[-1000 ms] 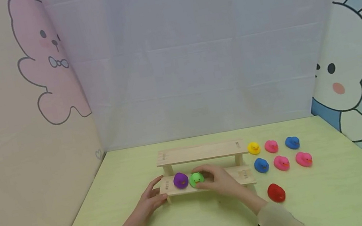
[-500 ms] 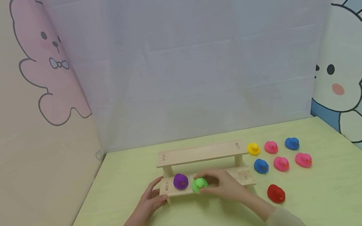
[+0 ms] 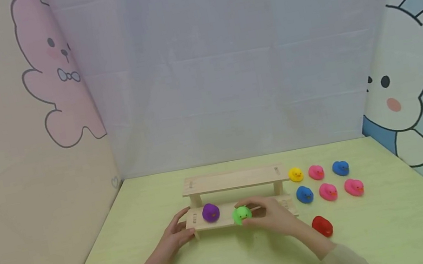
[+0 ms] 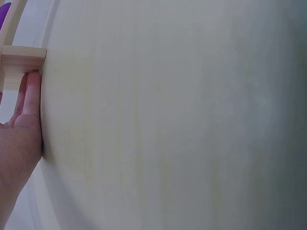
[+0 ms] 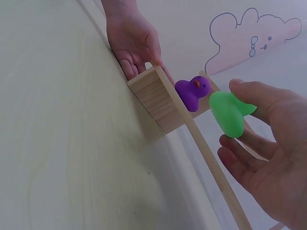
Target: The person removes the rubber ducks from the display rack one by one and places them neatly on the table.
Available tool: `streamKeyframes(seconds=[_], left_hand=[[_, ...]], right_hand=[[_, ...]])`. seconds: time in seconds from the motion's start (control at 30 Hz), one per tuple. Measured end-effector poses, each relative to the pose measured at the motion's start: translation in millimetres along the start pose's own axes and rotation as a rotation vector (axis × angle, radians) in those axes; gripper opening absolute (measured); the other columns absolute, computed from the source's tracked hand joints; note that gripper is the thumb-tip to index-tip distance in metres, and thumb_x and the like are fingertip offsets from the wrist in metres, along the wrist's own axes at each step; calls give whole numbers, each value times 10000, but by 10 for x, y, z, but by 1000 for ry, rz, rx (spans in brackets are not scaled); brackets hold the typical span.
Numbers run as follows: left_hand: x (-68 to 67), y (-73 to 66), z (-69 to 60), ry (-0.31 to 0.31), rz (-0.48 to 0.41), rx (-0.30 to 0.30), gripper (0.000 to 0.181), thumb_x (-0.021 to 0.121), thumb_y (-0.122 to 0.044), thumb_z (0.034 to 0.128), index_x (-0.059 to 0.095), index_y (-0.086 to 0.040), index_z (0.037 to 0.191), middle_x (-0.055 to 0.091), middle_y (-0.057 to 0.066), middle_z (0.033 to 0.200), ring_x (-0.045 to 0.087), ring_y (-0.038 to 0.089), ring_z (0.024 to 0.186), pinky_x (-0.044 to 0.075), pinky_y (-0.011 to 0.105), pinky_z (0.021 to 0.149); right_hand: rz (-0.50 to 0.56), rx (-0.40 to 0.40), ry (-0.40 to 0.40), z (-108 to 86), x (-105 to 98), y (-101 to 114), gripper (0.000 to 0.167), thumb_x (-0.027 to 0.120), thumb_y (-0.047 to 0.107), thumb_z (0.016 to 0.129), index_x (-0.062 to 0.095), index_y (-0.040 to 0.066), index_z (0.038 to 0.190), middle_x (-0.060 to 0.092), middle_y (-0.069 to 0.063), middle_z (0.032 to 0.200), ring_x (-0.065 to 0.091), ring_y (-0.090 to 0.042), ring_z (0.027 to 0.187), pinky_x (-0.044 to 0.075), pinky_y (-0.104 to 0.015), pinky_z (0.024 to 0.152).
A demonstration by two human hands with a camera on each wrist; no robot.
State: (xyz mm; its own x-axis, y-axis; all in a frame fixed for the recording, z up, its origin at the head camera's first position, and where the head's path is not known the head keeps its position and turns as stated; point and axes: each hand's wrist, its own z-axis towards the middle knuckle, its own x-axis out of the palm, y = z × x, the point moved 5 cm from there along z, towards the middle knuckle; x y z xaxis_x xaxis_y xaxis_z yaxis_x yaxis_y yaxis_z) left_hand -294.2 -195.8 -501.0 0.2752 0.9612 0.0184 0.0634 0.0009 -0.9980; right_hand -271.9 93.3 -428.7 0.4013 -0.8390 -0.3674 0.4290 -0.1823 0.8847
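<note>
A small two-step wooden shelf (image 3: 234,180) stands on the table. At the left end of its lower step is my left hand (image 3: 173,234), thumb at the front edge and fingers at the back, holding that end. The left wrist view shows my fingers (image 4: 31,96) against the wooden leg (image 4: 24,56). A purple rubber duck (image 3: 210,213) sits on the lower step. To its right, my right hand (image 3: 273,216) pinches a green rubber duck (image 3: 241,215) between thumb and fingers. In the right wrist view the green duck is over the step's front edge; whether it touches the wood I cannot tell.
Right of the shelf sit a yellow duck (image 3: 296,174), pink ducks (image 3: 316,172) and blue ducks (image 3: 304,195) in two rows. A red duck (image 3: 322,226) lies nearer, beside my right forearm. Fabric walls enclose the back and sides.
My right hand has moved right and slightly toward me along the lower step, taking the green duck away from the purple one. My left hand has stayed in place.
</note>
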Motion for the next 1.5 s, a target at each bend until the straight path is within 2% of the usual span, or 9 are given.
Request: streamKeyframes(seconds=[0.23,0.47,0.73,0.9,1.03,1.23,1.43,1.5], left_hand=[[-2,0,-1,2,8,-1,691,629,-66,946,273,-124,1536,441,271,1355,540,308,1165,448,391,986],[-1,2,-2,9,10,-1,688,625,-77,952,268,-130,1538,443,264,1351,544,299,1158,440,397,995],[0,-1,-1,9,13,2,687,629,-83,951,274,-133,1537,450,257,1341,549,289,1147,442,395,993],[3,-1,-5,21,8,8,692,626,-77,951,266,-133,1539,443,260,1347,545,291,1153,434,401,1001],[2,2,0,20,6,2,699,635,-94,949,265,-140,1540,440,256,1357,541,293,1162,432,404,1004],[-6,6,5,14,8,-1,703,645,-103,942,273,-140,1538,441,258,1356,548,286,1154,446,385,988],[-19,13,11,8,-1,2,707,658,-105,932,288,-143,1534,446,266,1357,549,299,1157,451,387,982],[-23,17,11,10,6,3,706,657,-113,935,285,-143,1534,441,270,1360,546,301,1160,452,385,981]], right_hand=[[-21,22,-22,-95,-150,15,421,755,200,875,637,64,1255,633,2,1218,603,-293,1080,517,-314,884],[-24,-18,-65,-229,-304,45,408,753,169,874,638,55,1249,633,-33,1207,609,-320,1047,523,-319,875],[-20,22,-123,-422,-531,33,396,736,188,891,633,84,1259,636,-47,1197,612,-328,1017,520,-329,882],[-79,10,-173,-561,-705,47,378,727,174,898,631,115,1259,630,-29,1201,600,-232,1029,526,-347,872],[-129,57,-226,-671,-858,30,389,738,203,890,634,136,1259,631,-19,1192,597,-212,1024,524,-313,868],[-195,94,-287,-864,-1068,4,407,722,183,904,611,90,1285,606,-69,1220,592,-189,1025,520,-259,844],[-243,190,-346,-1053,-1268,-83,444,717,235,909,593,86,1309,584,-79,1280,572,-197,1067,505,-225,839],[-249,193,-354,-1118,-1322,-115,449,713,214,911,583,74,1317,585,-98,1278,577,-173,1052,507,-223,833]])
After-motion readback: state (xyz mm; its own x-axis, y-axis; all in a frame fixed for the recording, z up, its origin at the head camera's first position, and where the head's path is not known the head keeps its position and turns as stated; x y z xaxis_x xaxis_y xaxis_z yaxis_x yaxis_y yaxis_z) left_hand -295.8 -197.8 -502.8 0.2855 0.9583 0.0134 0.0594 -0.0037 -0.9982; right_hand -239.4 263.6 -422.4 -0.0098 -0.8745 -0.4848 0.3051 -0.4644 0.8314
